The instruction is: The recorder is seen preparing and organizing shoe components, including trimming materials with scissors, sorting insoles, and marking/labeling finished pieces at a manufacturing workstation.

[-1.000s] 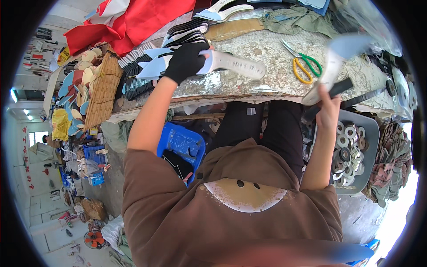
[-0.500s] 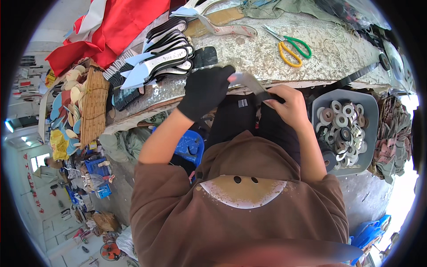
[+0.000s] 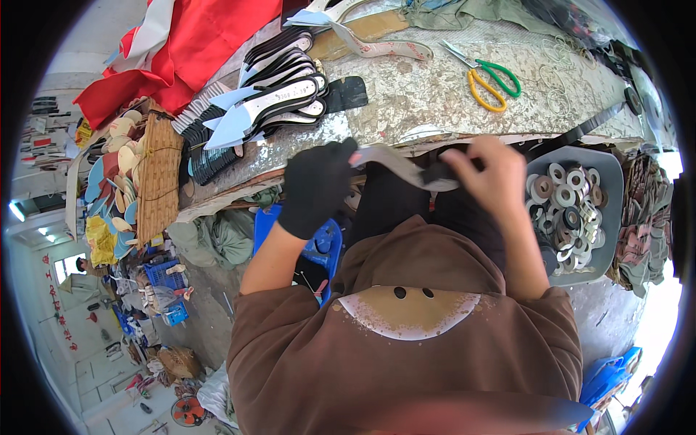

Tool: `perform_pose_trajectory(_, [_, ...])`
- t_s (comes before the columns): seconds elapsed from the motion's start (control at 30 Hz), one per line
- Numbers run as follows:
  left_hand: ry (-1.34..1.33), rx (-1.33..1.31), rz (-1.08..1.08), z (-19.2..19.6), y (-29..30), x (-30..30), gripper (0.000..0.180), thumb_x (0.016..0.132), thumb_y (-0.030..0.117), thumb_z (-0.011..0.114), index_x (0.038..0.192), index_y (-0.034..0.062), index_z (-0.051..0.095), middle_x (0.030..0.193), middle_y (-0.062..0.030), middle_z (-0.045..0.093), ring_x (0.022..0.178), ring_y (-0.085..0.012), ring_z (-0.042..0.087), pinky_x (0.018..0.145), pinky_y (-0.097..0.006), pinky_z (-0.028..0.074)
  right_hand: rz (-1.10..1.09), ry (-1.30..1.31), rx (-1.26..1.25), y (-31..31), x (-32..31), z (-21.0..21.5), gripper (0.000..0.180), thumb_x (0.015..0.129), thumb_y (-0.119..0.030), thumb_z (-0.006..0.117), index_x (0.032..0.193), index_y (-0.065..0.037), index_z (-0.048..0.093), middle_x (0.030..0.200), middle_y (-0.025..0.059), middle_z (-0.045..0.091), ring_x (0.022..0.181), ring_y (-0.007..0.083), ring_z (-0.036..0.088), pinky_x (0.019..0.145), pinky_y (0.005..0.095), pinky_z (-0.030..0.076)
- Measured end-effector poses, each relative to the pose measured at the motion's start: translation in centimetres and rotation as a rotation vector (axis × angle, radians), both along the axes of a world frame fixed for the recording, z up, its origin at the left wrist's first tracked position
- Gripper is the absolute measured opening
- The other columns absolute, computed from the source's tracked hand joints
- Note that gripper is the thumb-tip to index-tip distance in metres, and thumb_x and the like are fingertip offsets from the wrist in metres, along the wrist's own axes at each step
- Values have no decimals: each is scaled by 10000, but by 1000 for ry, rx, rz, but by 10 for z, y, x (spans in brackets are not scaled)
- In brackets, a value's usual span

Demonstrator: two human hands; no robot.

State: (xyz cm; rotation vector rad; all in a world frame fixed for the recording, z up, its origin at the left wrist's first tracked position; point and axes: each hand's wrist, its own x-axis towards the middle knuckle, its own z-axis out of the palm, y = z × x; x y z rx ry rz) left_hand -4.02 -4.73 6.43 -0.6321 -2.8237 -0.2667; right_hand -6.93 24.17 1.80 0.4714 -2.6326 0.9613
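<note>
My left hand, in a black glove, is closed on one end of a pale, curved insole held over my lap at the bench's near edge. Black tape covers the insole's other end. There my bare right hand is closed with thumb and fingers at the tape, somewhat blurred by motion; its exact grip is partly hidden. Beyond that hand, a black strip runs up to a small roll at the bench's right end.
A stack of insoles lies on the worn bench, left of scissors with yellow and green handles. A grey bin of tape rolls stands at my right. Red cloth lies far left; a blue basket sits below.
My left hand has come lower and toward me with the insole. My right hand has moved right and turned, and more black tape shows at the insole's end.
</note>
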Motion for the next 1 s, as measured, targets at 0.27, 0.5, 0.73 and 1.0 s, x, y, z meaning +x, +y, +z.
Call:
perform_pose_trajectory(0.27, [136,161,328,1,-60,-2,185,876,214,646,1023,106,674,803,-162,663,706,-350,641,593,-437,473,-70,-347,-1167,108,-9,-9,73,971,-119,597,984,-55,629,710,-32,535,561,32,426,494,187,296])
perform_pose_trajectory(0.5, [267,425,140,-39,10,-70,117,858,180,635,936,95,654,787,-123,648,701,-340,634,618,-446,484,579,-815,-971,-25,-19,5,134,902,-67,671,995,-37,579,920,34,663,824,102,633,749,261,522])
perform_pose_trajectory(0.73, [107,263,59,-91,26,-105,232,831,156,605,1057,105,616,858,-163,669,785,-362,656,669,-467,506,577,-697,-540,-46,-103,27,159,922,-130,663,1015,-13,609,769,-6,627,708,70,582,696,229,481])
perform_pose_trajectory(1.0, [-7,704,68,-79,32,-99,470,807,72,637,1257,110,505,907,-152,668,883,-357,653,794,-436,494,422,-750,-83,-61,-152,43,207,891,-141,623,1034,9,616,832,181,667,801,364,659,676,453,530])
